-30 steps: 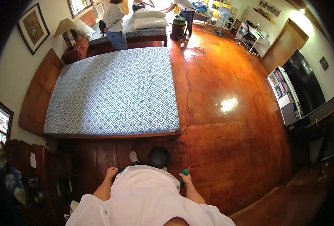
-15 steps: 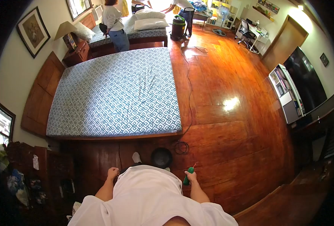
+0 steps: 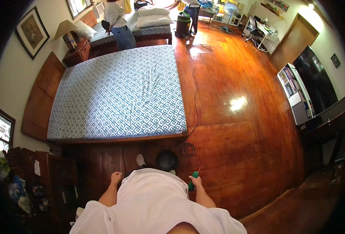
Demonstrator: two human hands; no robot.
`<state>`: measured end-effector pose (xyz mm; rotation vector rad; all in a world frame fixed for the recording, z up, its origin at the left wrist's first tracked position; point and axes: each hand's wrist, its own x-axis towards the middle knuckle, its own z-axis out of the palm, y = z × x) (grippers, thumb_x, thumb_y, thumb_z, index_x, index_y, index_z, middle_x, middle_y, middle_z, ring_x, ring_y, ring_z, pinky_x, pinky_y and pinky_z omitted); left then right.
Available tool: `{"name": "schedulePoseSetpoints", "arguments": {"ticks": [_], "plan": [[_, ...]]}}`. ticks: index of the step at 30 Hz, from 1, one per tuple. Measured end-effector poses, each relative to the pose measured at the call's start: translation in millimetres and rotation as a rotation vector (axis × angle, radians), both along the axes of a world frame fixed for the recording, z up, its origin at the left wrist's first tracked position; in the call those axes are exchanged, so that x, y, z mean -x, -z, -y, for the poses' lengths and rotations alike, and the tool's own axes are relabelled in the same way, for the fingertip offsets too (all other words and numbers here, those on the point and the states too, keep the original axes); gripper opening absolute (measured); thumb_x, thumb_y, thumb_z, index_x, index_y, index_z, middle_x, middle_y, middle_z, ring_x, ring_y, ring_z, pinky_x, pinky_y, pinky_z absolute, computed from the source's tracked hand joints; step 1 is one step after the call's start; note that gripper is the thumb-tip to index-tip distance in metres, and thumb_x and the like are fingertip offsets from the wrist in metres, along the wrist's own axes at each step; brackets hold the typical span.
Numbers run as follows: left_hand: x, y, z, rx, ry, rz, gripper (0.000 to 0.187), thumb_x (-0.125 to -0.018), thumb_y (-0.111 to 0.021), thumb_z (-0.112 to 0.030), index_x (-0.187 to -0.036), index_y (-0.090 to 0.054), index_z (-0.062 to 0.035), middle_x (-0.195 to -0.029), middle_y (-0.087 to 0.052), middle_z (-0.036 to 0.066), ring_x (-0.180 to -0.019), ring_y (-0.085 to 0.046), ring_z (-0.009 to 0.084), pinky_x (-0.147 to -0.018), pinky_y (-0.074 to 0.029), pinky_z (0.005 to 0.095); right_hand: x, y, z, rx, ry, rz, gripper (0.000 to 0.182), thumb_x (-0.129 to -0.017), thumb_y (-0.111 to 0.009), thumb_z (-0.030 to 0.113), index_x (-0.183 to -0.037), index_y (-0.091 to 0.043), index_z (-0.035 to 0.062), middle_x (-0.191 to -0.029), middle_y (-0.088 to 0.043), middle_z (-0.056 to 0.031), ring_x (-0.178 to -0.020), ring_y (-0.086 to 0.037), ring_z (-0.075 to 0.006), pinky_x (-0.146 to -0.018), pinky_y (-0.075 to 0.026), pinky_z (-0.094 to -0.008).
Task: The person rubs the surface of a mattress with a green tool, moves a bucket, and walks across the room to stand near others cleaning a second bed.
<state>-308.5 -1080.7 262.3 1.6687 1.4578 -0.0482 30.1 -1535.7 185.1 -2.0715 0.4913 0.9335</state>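
My right hand (image 3: 196, 181) is wrapped round a small green bottle (image 3: 195, 174) with a thin red tip pointing up and away from me. Hanging at my other side, my left hand (image 3: 116, 178) has its fingers curled in, and nothing shows in it. A round black basin (image 3: 167, 160) stands on the floor by my feet, between the two hands. Beyond it lies a bed with a patterned blue-and-white mattress (image 3: 118, 93), out of reach of both hands.
A dark cord (image 3: 196, 93) runs along the wooden floor (image 3: 227, 144) and coils near the basin. Two people work by the far bed, one in jeans (image 3: 123, 38), beside a black-and-green vacuum cleaner (image 3: 183, 25). A television (image 3: 315, 82) stands right; dark furniture (image 3: 55, 175) stands left.
My right hand has shifted slightly left with the green bottle. At the far bed, the person in jeans has moved a little. My left hand stays about where it was.
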Motion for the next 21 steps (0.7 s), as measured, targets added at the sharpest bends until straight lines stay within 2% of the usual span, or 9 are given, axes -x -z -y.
{"name": "schedulePoseSetpoints", "arguments": {"ticks": [2, 7, 9, 11, 12, 13, 15, 19, 21], "plan": [[-3.1, 2.3, -3.0, 0.023, -0.038, 0.017, 0.02, -0.089, -0.069, -0.017, -0.094, -0.074, 0.0016, -0.078, -0.073, 0.009, -0.067, -0.067, 0.0165, -0.064, -0.055, 0.0322, -2.7, 8.3, 3.4, -0.048, -0.02, 0.046, 0.048, -0.079, -0.085, 0.025, -0.114, -0.068, -0.0024, -0.107, -0.071, -0.0144, -0.096, -0.07, -0.0264, -0.082, -0.055, -0.0431], [0.9, 31.2, -15.4, 0.092, -0.146, 0.133, 0.02, -0.09, -0.071, -0.018, -0.095, -0.072, 0.0017, -0.075, -0.07, 0.007, -0.064, -0.065, 0.0153, -0.061, -0.054, 0.0324, -12.8, 23.9, 4.9, -0.038, 0.034, 0.045, 0.045, -0.079, -0.085, 0.024, -0.112, -0.069, -0.0022, -0.104, -0.071, -0.0137, -0.092, -0.069, -0.0265, -0.081, -0.055, -0.044], [0.7, 42.9, -20.7, 0.156, -0.221, 0.147, 0.022, -0.089, -0.07, -0.021, -0.094, -0.074, -0.0002, -0.081, -0.072, 0.008, -0.073, -0.069, 0.0176, -0.067, -0.056, 0.0348, -16.9, 16.7, 2.0, 0.082, -0.01, 0.131, 0.04, -0.081, -0.083, 0.023, -0.11, -0.069, -0.0004, -0.1, -0.07, -0.0125, -0.088, -0.069, -0.0261, -0.078, -0.055, -0.0446], [1.0, 65.7, -28.9, 0.04, -0.176, 0.026, 0.025, -0.087, -0.07, -0.024, -0.096, -0.075, -0.002, -0.09, -0.075, 0.013, -0.083, -0.072, 0.0239, -0.078, -0.057, 0.0381, -20.9, 8.1, -1.8, -0.142, 0.056, 0.03, 0.038, -0.081, -0.083, 0.022, -0.109, -0.069, 0.0006, -0.098, -0.07, -0.0116, -0.086, -0.068, -0.0246, -0.075, -0.055, -0.0434], [0.9, 71.4, -31.0, 0.045, -0.189, 0.037, 0.025, -0.087, -0.07, -0.024, -0.096, -0.075, -0.002, -0.09, -0.075, 0.013, -0.083, -0.072, 0.0239, -0.078, -0.057, 0.0381, -24.2, 1.1, -2.8, -0.065, 0.037, 0.03, 0.036, -0.081, -0.083, 0.022, -0.108, -0.069, 0.0014, -0.094, -0.07, -0.0095, -0.081, -0.068, -0.0228, -0.072, -0.055, -0.0421], [1.5, 77.0, -31.5, 0.013, -0.163, 0.036, 0.026, -0.085, -0.071, -0.026, -0.097, -0.076, -0.0026, -0.093, -0.076, 0.014, -0.088, -0.072, 0.0266, -0.083, -0.056, 0.0392, -22.8, -5.2, -5.9, -0.138, 0.052, 0.051, 0.035, -0.082, -0.083, 0.021, -0.108, -0.069, 0.0019, -0.094, -0.069, -0.0085, -0.08, -0.068, -0.0223, -0.071, -0.055, -0.0417], [-2.5, 79.2, -27.0, -0.017, -0.145, 0.041, 0.028, -0.084, -0.071, -0.027, -0.098, -0.076, -0.0032, -0.097, -0.076, 0.016, -0.093, -0.073, 0.0294, -0.088, -0.055, 0.0402, -24.0, -0.2, -4.6, -0.16, 0.07, 0.017, 0.047, -0.08, -0.085, 0.024, -0.115, -0.066, -0.0009, -0.107, -0.07, -0.015, -0.095, -0.069, -0.0298, -0.083, -0.054, -0.0458], [-5.9, 61.1, -18.1, 0.005, -0.088, -0.03, 0.029, -0.083, -0.07, -0.027, -0.095, -0.076, -0.0019, -0.097, -0.076, 0.018, -0.096, -0.072, 0.0311, -0.089, -0.055, 0.0414, -28.5, 17.3, -0.5, -0.091, -0.01, 0.012, 0.044, -0.08, -0.085, 0.025, -0.111, -0.068, -0.0013, -0.107, -0.071, -0.0153, -0.096, -0.069, -0.0283, -0.083, -0.054, -0.0446], [-1.2, 69.8, -17.5, 0.004, -0.036, -0.086, 0.029, -0.083, -0.07, -0.027, -0.093, -0.076, -0.0016, -0.096, -0.076, 0.018, -0.094, -0.073, 0.0314, -0.088, -0.055, 0.0419, -25.7, 8.0, -4.1, -0.105, -0.019, 0.083, 0.029, -0.083, -0.082, 0.02, -0.102, -0.068, 0.0033, -0.09, -0.068, -0.0074, -0.08, -0.067, -0.0217, -0.07, -0.054, -0.0407]]}}
